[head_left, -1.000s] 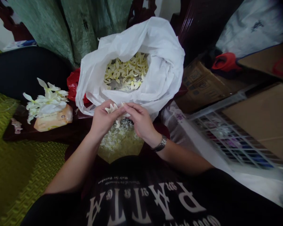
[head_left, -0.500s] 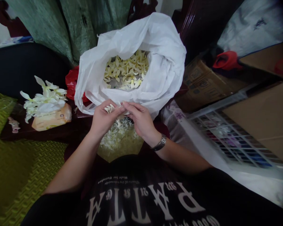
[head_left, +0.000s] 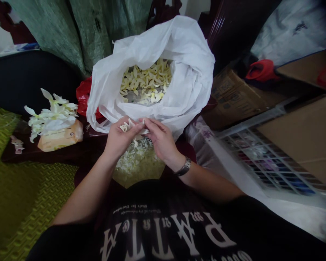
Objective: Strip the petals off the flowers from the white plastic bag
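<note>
Blossoms (head_left: 126, 125), white and thin-petalled, are pinched in your left hand (head_left: 121, 135) and right hand (head_left: 161, 137) at twelve o'clock; just beyond them sits a crumpled white plastic bag (head_left: 191, 69) containing cream-yellow flowers (head_left: 146, 79).

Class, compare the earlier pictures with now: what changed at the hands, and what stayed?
The left hand and right hand have shifted their fingertips slightly; more of the white piece pinched between them shows than half a second ago. Nothing is visibly let go. The white bag and orange packet stayed put.
</note>
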Available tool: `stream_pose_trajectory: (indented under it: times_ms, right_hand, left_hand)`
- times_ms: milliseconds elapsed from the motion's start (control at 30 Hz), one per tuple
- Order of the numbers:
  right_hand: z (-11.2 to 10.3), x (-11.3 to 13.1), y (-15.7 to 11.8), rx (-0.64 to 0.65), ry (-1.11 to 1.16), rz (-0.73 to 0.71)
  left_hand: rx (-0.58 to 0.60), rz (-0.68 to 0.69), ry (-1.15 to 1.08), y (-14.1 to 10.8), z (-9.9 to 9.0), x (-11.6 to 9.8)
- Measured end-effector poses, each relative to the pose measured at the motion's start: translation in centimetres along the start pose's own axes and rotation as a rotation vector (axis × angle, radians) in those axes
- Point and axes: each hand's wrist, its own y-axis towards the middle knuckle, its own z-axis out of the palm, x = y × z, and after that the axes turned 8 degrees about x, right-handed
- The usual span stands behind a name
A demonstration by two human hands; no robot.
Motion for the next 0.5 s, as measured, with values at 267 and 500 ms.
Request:
stream_pose_trajectory:
  times_ms: [267, 500]
  right_hand:
    - [-0.1, -0.2, 0.2, -0.019, 0.011, 0.007]
    - [-1.1, -0.4, 1.2, -0.044, 0.059, -0.084]
  left_hand:
    - [-0.069, 0.015, 0.070, -0.2, 0.1, 0.0]
    - [0.001, -0.043, -0.042, -0.5, -0.4, -0.1]
